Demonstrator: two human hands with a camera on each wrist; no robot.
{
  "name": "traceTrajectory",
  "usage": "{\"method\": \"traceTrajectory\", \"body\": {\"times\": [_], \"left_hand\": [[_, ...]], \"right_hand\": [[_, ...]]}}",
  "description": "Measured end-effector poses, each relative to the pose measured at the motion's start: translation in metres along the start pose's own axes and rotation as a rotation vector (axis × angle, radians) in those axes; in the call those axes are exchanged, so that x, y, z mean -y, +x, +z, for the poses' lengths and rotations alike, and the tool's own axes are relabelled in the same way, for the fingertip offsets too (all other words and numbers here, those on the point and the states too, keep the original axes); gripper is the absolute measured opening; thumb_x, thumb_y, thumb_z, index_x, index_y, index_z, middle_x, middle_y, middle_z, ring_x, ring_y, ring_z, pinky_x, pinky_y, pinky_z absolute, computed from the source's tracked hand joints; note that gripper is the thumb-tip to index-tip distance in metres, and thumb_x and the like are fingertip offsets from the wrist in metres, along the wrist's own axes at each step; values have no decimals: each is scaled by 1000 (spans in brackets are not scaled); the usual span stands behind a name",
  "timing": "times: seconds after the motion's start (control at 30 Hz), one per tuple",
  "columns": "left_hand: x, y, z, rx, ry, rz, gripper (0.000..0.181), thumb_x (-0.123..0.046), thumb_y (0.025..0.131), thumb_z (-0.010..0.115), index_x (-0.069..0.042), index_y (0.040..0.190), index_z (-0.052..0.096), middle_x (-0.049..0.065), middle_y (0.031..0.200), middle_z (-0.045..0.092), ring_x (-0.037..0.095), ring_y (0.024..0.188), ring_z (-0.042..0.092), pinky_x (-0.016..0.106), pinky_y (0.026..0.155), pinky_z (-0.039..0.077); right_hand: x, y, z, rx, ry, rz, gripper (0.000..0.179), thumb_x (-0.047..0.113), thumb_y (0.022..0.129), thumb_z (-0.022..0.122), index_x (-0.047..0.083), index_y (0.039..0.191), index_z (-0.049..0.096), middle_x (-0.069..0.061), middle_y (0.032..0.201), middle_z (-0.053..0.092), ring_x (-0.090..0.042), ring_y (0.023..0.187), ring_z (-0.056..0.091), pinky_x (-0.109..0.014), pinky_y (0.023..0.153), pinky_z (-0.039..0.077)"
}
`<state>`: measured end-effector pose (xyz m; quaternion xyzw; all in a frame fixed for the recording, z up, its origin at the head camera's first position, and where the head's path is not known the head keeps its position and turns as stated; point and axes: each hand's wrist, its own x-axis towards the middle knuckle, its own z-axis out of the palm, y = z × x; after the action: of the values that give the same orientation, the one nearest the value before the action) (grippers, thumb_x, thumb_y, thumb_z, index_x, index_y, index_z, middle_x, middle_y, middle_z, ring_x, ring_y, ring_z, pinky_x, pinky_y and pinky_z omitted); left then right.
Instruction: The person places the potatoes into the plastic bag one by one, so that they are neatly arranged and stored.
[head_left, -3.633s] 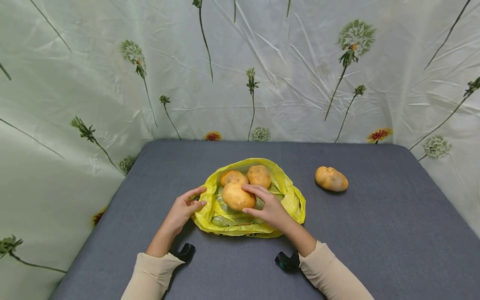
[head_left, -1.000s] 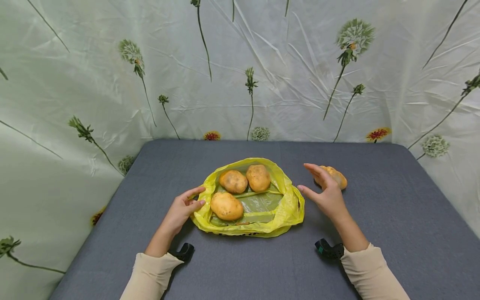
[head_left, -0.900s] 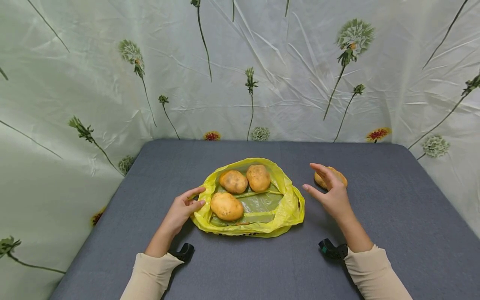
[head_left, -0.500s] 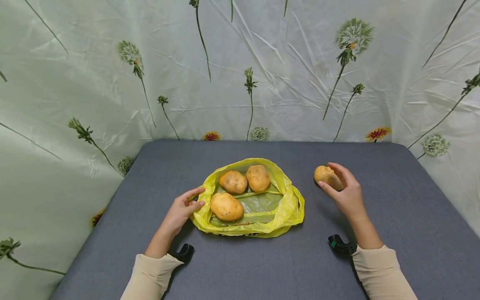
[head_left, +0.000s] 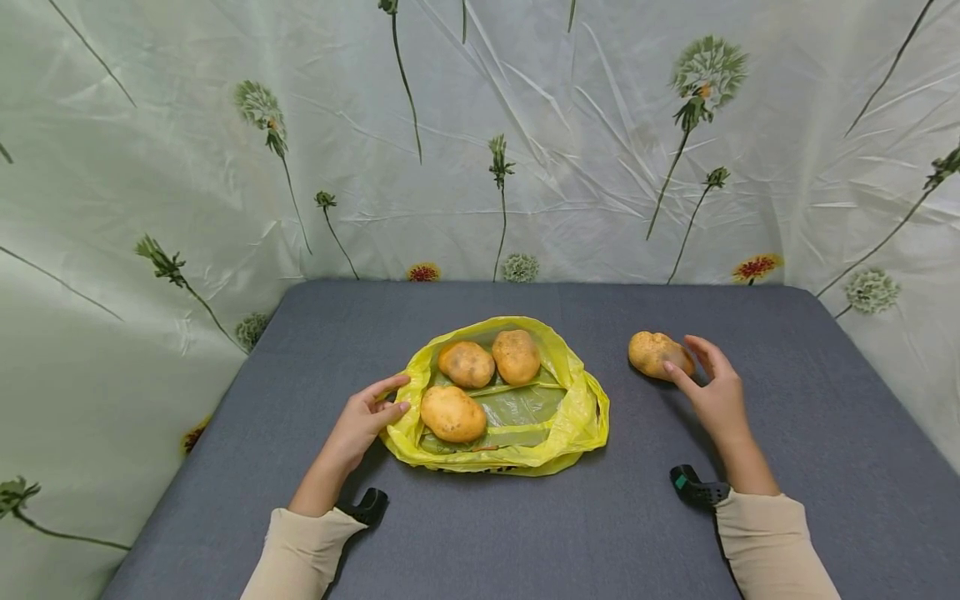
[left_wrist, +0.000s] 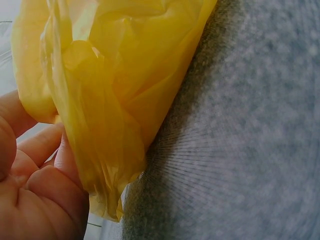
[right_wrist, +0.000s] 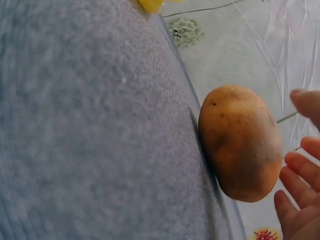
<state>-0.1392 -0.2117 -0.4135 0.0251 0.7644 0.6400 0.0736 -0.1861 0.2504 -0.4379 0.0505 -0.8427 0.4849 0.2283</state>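
A yellow plastic bag (head_left: 585, 408) lies with its mouth spread, showing three potatoes inside: one potato (head_left: 453, 413) at the front left, another potato (head_left: 467, 364) behind it and a third potato (head_left: 517, 357) at the back. My left hand (head_left: 358, 423) holds the bag's left rim with thumb and fingers; in the left wrist view, yellow plastic (left_wrist: 115, 100) covers some fingertips. A loose potato (head_left: 654, 355) rests on the table to the bag's right. Beside it is my right hand (head_left: 716, 396), thumb and fingers spread; the right wrist view shows the fingers apart from this potato (right_wrist: 240, 145).
A grey-blue cloth-covered table (head_left: 525, 533) bears everything. A pale flower-printed curtain (head_left: 585, 125) hangs along its back and left. Black devices are strapped at both wrists, the left one (head_left: 369, 505) and the right one (head_left: 693, 487), below cream sleeves.
Earlier my right hand set a potato down inside the bag. It moved right to the loose potato, passed over it, and now stands at its right side. The left hand stays put.
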Motion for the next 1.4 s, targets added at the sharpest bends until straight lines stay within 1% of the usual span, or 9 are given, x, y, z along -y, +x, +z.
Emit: {"method": "traceTrajectory", "body": {"times": [0.17, 0.3, 0.4, 0.67, 0.83, 1.0, 1.1, 1.23, 1.4], "left_hand": [[-1, -1, 0, 1, -2, -3, 44, -2, 87, 57, 6, 128, 42, 22, 104, 50, 8, 66, 51, 20, 55, 42], [6, 2, -2, 2, -12, -1, 45, -2, 87, 57, 6, 129, 42, 24, 111, 47, 8, 66, 50, 20, 55, 42], [14, 7, -4, -1, -18, -4, 46, -5, 87, 59, 4, 129, 43, 22, 113, 48, 9, 66, 51, 20, 55, 42], [21, 10, -5, -9, -15, -5, 47, -9, 86, 61, 0, 128, 45, 20, 115, 48, 10, 68, 52, 21, 57, 44], [17, 9, -5, -3, -27, -19, 46, -6, 86, 59, 2, 129, 44, 22, 115, 47, 9, 67, 52, 20, 56, 44], [4, 3, -2, 8, -12, -9, 44, -2, 88, 56, 6, 129, 42, 23, 105, 49, 8, 66, 51, 20, 55, 43], [-2, 0, 0, 8, 3, -8, 44, -2, 88, 56, 6, 129, 42, 21, 99, 50, 8, 65, 51, 20, 54, 42], [-3, 0, 0, 5, 3, -11, 44, -1, 88, 56, 6, 128, 42, 21, 100, 50, 8, 64, 50, 20, 54, 42], [-1, 0, 0, 5, -8, -10, 44, -2, 87, 56, 6, 128, 42, 24, 105, 48, 8, 65, 50, 20, 55, 42]], "right_hand": [[-9, -2, -1, 66, -32, 58, 53, 14, 85, 64, -4, 129, 41, -25, 126, 43, -37, 118, 38, -25, 97, 29], [-15, -2, 0, 113, -10, 98, 56, 14, 86, 61, -7, 131, 35, -27, 129, 39, -41, 117, 37, -18, 94, 29], [-18, -3, 0, 130, 36, 134, 59, 14, 87, 60, -7, 134, 30, -28, 132, 34, -39, 121, 32, -8, 89, 27], [-17, -4, 0, 167, 86, 165, 64, 14, 86, 62, -5, 136, 27, -26, 136, 31, -35, 123, 31, -6, 86, 28], [-18, -5, 1, 152, 48, 151, 63, 14, 83, 65, -2, 135, 33, -23, 132, 37, -21, 119, 38, -10, 85, 31], [-15, -4, 0, 105, 25, 118, 61, 11, 80, 68, -2, 131, 38, -21, 127, 42, -5, 110, 42, -12, 84, 33], [-3, -4, 0, 73, 39, 101, 59, 6, 79, 69, -5, 129, 39, -23, 125, 43, -4, 109, 42, -10, 84, 33], [11, -4, 1, 39, 47, 80, 57, 2, 78, 69, -7, 127, 41, -24, 124, 43, -3, 108, 42, -10, 83, 34], [11, -2, 8, 22, 38, 40, 58, 1, 74, 72, -3, 125, 46, -18, 120, 47, 2, 103, 43, -9, 81, 35]]}}
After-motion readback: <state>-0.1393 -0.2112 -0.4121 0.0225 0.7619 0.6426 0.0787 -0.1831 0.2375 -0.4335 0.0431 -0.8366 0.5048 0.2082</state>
